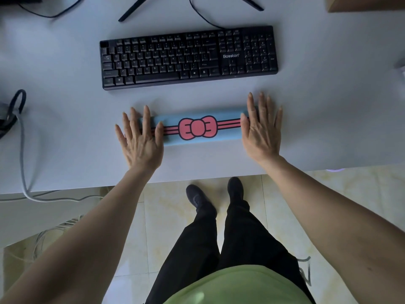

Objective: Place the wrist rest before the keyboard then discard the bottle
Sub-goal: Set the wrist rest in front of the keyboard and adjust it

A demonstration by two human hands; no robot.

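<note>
Head view: the soft blue wrist rest with a pink bow [198, 128] is pressed under the flat, spread left hand [141, 137] and right hand [262, 128], apart from the black keyboard [188, 57]; it should be slid forward evenly, kept parallel. No bottle is seen.

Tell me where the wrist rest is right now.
In the head view, the wrist rest lies on the desk just below the keyboard, a flat hand on each end.

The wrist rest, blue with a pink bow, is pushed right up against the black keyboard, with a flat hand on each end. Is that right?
Not quite. The head view shows the wrist rest lying apart from the keyboard, with a strip of bare desk between them. The rest holds: the left hand and right hand lie flat on its ends.
</note>
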